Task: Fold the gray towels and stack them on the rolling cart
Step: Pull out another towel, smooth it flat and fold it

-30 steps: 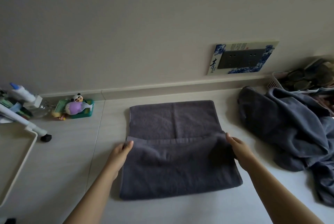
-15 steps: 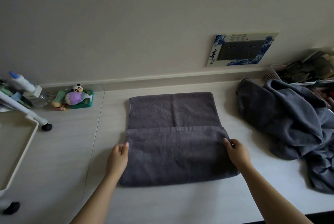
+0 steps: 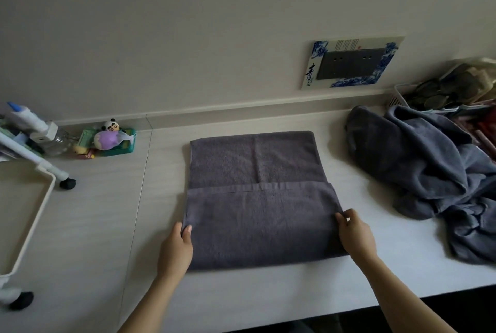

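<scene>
**Both hands on the half-folded towel**

The gray towel (image 3: 257, 198) lies flat in the middle of the table (image 3: 107, 212), near half folded up over the far half. Left hand (image 3: 175, 249) pinches the left edge, fingers curled around the fabric. Right hand (image 3: 355, 233) grips the right edge the same way. An unfolded heap of towels (image 3: 429, 171) sits to the right, and the rolling cart (image 3: 24, 220) stands at the left.

folded towel (image 3: 257, 198) centre of bench (image 3: 268, 292) | left hand (image 3: 175, 249) at its left edge, right hand (image 3: 355, 234) at its right edge | towel heap (image 3: 429, 171) right | basket (image 3: 400, 96) behind heap | cart tray (image 3: 29, 225) far left | toy tray (image 3: 118, 142) back left by wall
</scene>
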Motion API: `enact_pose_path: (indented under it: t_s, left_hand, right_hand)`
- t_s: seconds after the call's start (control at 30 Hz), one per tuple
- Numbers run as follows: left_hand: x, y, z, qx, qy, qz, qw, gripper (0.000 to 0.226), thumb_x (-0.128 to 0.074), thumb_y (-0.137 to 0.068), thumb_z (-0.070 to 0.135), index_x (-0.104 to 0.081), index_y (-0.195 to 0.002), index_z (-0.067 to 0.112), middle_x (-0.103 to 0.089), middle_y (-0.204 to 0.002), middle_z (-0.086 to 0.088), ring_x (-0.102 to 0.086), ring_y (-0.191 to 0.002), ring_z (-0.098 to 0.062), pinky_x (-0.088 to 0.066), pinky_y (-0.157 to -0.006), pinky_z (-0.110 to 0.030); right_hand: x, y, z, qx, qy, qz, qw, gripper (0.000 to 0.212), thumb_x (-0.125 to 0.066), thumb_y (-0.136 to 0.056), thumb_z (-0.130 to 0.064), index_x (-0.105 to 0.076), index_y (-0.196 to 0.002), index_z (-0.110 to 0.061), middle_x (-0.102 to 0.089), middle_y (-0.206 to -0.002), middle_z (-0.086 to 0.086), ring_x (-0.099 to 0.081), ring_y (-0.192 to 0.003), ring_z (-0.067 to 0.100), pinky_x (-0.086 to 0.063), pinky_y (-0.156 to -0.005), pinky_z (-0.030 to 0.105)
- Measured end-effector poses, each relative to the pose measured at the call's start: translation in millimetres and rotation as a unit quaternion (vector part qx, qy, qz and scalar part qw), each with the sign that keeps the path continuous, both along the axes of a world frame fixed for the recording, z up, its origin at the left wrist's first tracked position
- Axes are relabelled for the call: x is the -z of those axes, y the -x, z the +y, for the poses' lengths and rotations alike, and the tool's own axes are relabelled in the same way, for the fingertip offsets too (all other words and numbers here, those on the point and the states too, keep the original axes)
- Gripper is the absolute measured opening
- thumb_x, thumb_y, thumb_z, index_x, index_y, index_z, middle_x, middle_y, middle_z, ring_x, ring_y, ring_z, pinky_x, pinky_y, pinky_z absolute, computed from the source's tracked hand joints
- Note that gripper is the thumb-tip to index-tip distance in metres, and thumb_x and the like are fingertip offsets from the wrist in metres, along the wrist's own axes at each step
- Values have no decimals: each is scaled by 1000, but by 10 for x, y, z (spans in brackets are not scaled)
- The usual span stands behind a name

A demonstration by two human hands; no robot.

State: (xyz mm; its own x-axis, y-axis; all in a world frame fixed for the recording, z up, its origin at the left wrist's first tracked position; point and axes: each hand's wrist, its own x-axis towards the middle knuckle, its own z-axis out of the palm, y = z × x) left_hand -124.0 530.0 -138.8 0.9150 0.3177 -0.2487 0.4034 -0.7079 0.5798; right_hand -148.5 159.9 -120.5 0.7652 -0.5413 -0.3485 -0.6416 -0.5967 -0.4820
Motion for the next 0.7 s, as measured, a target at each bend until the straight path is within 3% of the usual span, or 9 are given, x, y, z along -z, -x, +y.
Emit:
enact_pose_path:
  t_s: [0.07, 0.17, 0.27, 0.33, 0.5, 0.7]
  left_hand:
    - [56, 26, -5, 7, -32, 27, 999, 28, -41, -98, 30, -41, -77, 10, -62, -82, -23, -58, -81, -43, -35, -59, -36]
    - [-28, 24, -62, -12, -68, 2, 998, 31, -37, -98, 32, -44, -79, 8, -61, -78, -19, -58, -79, -42, -34, -59, -35]
    - [-99, 55, -113, -45, -35, -72, 996, 29, -38, -98, 23, -44, -77, 4, -52, -62, -12, -53, -66, -40, -33, -56, -36]
    - [-82, 93, -110, -62, -23, -77, 995, 28, -39, -97, 19, -43, -75, 3, -45, -55, -6, -45, -56, -33, -31, -54, -35]
    - [91, 175, -52, 9, -108, -44, 993, 24, -45, -95, 15, -40, -72, 9, -46, -47, -11, -52, -46, -36, -31, -45, -31]
    - [138, 191, -61, 57, -186, -10, 981, 21, -50, -91, 13, -46, -72, 4, -51, -42, -17, -52, -37, -36, -31, -43, -28]
  right_hand:
    - [64, 33, 22, -17, 27, 45, 998, 31, -37, -98, -38, -47, -93, -9, -65, -96, 19, -59, -88, 38, -38, -65, 35]
    - [61, 53, 73, -37, 65, 30, 997, 36, -33, -98, -42, -42, -85, -10, -65, -89, 18, -59, -82, 38, -36, -62, 35]
    - [38, 87, 112, -26, 56, -6, 998, 31, -31, -99, -39, -36, -88, -11, -62, -83, 17, -51, -68, 33, -33, -58, 34]
    - [60, 114, 109, -8, 50, -12, 999, 30, -30, -100, -38, -36, -88, -11, -62, -83, 18, -45, -64, 29, -33, -58, 34]
    - [148, 141, 112, -20, 77, 26, 996, 31, -30, -100, -38, -37, -90, -10, -65, -86, 22, -58, -74, 37, -35, -59, 35]
    - [135, 123, 166, -33, 106, 48, 993, 31, -28, -100, -37, -35, -90, -9, -65, -86, 19, -60, -78, 37, -36, -60, 35]
